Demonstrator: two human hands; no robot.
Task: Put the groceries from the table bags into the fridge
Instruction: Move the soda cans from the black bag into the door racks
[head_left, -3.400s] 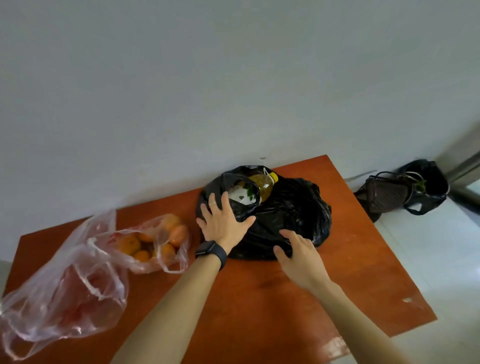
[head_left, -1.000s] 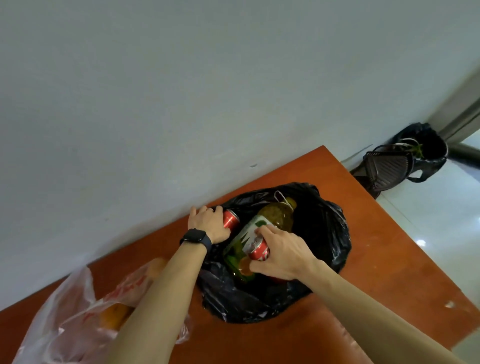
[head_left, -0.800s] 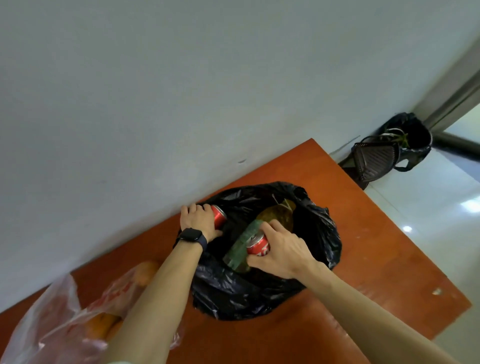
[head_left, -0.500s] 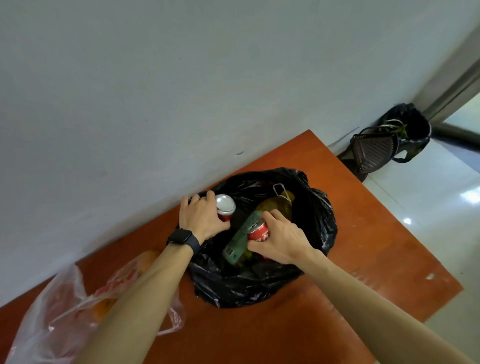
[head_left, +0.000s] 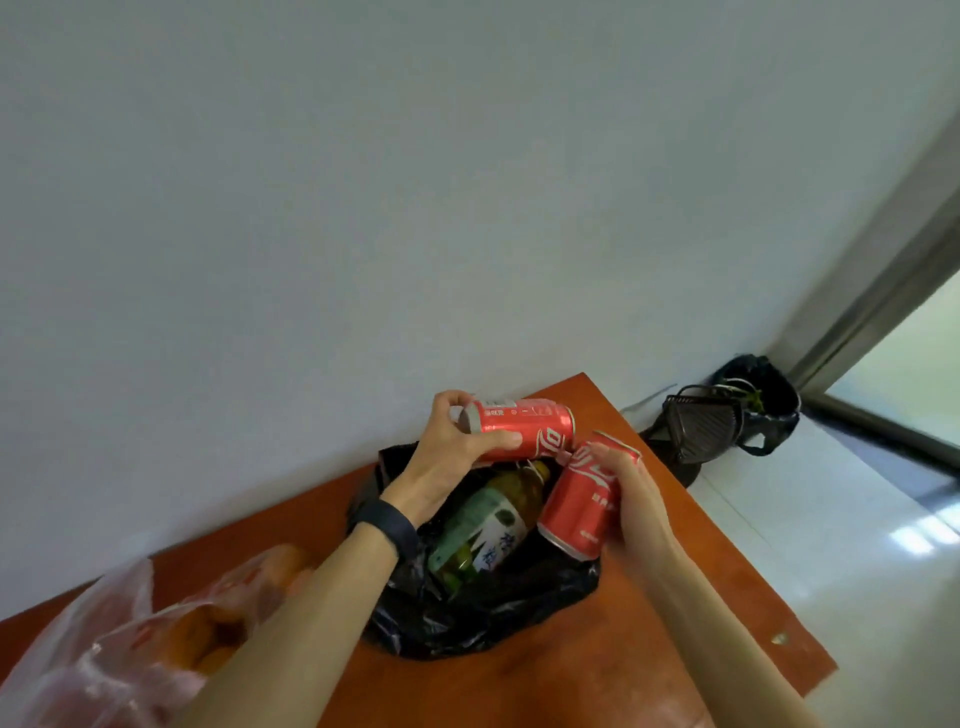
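A black plastic bag (head_left: 483, 618) lies open on the orange-brown table (head_left: 597, 670). Inside it rests a bottle of yellow liquid with a green and white label (head_left: 488, 525). My left hand (head_left: 457, 452) grips a red soda can (head_left: 530, 428), held sideways above the bag. My right hand (head_left: 636, 504) grips a second red soda can (head_left: 582, 499), tilted over the bag's right rim. The two cans nearly touch at their ends. The fridge is not in view.
A clear plastic bag of oranges and red fruit (head_left: 130, 644) lies at the table's left end. A white wall runs behind the table. On the tiled floor to the right stand a dark basket (head_left: 696, 426) and a black bag (head_left: 763, 400) beside a doorway.
Both hands have lifted their red cans up out of the black bag. 3.4 s ago the hands were pulling the bag open and held no cans.
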